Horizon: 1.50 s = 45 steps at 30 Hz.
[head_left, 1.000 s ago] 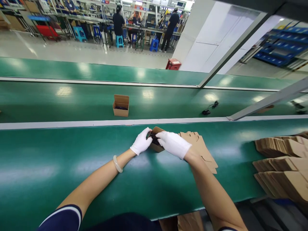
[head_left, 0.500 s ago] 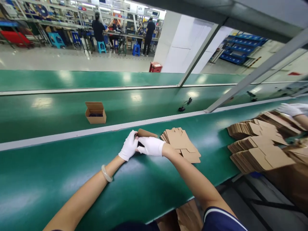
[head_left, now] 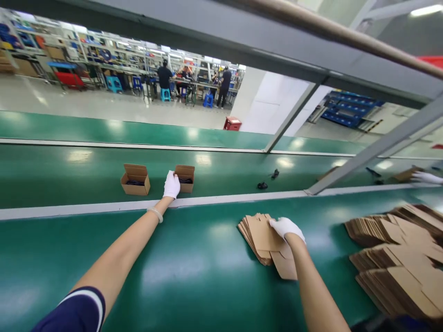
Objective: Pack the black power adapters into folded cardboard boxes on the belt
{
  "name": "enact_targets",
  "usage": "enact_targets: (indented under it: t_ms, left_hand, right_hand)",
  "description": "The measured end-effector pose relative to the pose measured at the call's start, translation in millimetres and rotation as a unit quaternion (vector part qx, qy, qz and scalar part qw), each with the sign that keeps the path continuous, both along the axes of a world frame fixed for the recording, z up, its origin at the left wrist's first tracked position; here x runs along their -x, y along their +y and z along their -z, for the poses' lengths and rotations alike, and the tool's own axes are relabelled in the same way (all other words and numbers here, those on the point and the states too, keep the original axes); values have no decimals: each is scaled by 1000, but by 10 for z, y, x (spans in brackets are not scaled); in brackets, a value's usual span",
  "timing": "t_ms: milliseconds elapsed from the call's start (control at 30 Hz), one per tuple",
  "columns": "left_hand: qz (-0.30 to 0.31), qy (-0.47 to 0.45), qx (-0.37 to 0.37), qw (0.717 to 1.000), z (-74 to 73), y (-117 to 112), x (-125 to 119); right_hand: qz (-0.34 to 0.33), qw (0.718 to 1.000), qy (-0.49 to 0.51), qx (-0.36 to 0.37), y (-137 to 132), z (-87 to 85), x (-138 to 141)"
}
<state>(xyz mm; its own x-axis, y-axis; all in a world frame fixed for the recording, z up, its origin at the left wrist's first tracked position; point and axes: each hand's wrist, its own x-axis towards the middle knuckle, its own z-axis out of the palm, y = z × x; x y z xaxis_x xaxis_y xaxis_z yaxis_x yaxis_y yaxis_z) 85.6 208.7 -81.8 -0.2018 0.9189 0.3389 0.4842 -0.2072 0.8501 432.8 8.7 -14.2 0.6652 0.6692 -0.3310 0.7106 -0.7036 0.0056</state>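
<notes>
I see two hands in thin white gloves working at a long green bench (head_left: 194, 258). The left hand (head_left: 171, 185) reaches forward over a pale dividing strip (head_left: 214, 200) to a green belt (head_left: 224, 171), its fingers closed on the left side of a small brown box (head_left: 187, 188). That box stands upright on the belt, flap raised, with a dark cable (head_left: 186, 180) inside. Just to its left, a matching box (head_left: 134, 190) stands open too, also with dark cable in it. A pale bracelet (head_left: 155, 214) circles the left wrist.

The right hand (head_left: 286, 228) is well apart from the left, over the bench, its fingers bent at the upper right edge of a fanned stack of flat cardboard (head_left: 261, 233). Its fingertips are hard to make out, so I cannot tell whether they pinch a sheet or only touch it.

Beyond the stack, two black cable pieces (head_left: 262, 185) lie on the belt. At the far right I see bigger piles of folded cardboard (head_left: 398, 267) and a co-worker's gloved hand (head_left: 426, 178). Across the floor, people work at another line.
</notes>
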Motion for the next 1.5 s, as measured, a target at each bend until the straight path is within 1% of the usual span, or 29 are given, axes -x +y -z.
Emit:
enact_targets:
  t_ms: [67,133,200,233,267,300,333,400,433,500,567,633,700,733,767,800,833,867,900,933,1000,1033,1067,1167,1233,1300,1400,1467,1500]
  left_hand:
    - [-18,-8,-2,1000,0,-25,54]
    - [-41,-16,-17,999,-31,-166,95]
    - [-53,-21,-40,998,-91,-442,86]
    - [-38,-26,-50,998,-127,-632,54]
    - [-9,-32,-58,998,-164,-850,4]
    - [65,-51,-60,995,-200,-1088,-60]
    - [160,-62,-49,984,-237,-1335,-129]
    - [316,-72,8,946,-316,-1793,-255]
    - [365,-70,52,927,-363,-1977,-295]
    - [417,-88,135,894,-474,-2207,-302]
    - [439,-145,182,868,-603,-2256,-206]
    - [461,-226,186,838,-729,-2190,-31]
    - [465,-284,175,820,-823,-2102,170]
    - [458,-298,172,820,-851,-2070,264]
    - [447,-304,172,823,-865,-2050,348]
    - [434,-303,176,830,-867,-2042,420]
    - [419,-300,180,838,-859,-2043,481]
    - [405,-296,184,845,-844,-2049,531]
    - [391,-292,185,853,-827,-2058,573]
    - [380,-288,184,859,-809,-2067,606]
    - [372,-280,179,867,-778,-2086,657]
    - [374,-276,177,868,-763,-2095,675]
    - [376,-268,177,869,-747,-2105,689]
    - [360,-225,174,888,-681,-2138,711]
    - [351,-199,167,900,-627,-2158,720]
    - [373,-193,157,894,-581,-2170,732]
    - [440,-173,152,868,-558,-2168,762]
    - [462,-134,157,863,-577,-2160,786]
    - [461,-110,158,866,-595,-2157,798]
  right_hand:
    - [6,1000,-6,4,-23,-51,7]
    - [14,1000,-18,0,-54,-178,61]
    - [24,999,-37,-23,-81,-349,199]
    - [23,998,-46,-44,-90,-436,309]
    - [18,996,-51,-68,-94,-517,444]
    - [6,994,-54,-95,-93,-584,601]
    - [-13,991,-53,-125,-85,-634,770]
    - [-74,979,-37,-186,-54,-669,1104]
    - [-110,969,-25,-218,-36,-657,1248]
    - [-174,942,13,-285,-11,-594,1455]
    - [-215,906,75,-357,-14,-523,1557]
    - [-248,861,177,-408,-50,-476,1600]
    - [-283,815,288,-415,-100,-456,1643]
    - [-300,799,327,-405,-123,-450,1674]
    - [-316,792,347,-392,-143,-444,1715]
    - [-325,792,340,-389,-160,-439,1762]
    - [-330,797,310,-399,-173,-435,1815]
    - [-334,801,259,-423,-185,-434,1871]
    - [-343,799,192,-454,-196,-441,1927]
    - [-363,788,121,-481,-208,-457,1983]
    - [-430,749,0,-505,-235,-518,2090]
    - [-467,732,-38,-494,-249,-557,2138]
    - [-500,722,-59,-475,-260,-595,2183]
    - [-553,720,-58,-416,-278,-639,2283]
    - [-577,719,-22,-386,-282,-582,2324]
    - [-580,722,27,-377,-293,-475,2352]
    - [-556,727,104,-389,-329,-321,2378]
    - [-551,720,142,-397,-354,-265,2379]
    - [-552,713,160,-402,-362,-250,2372]
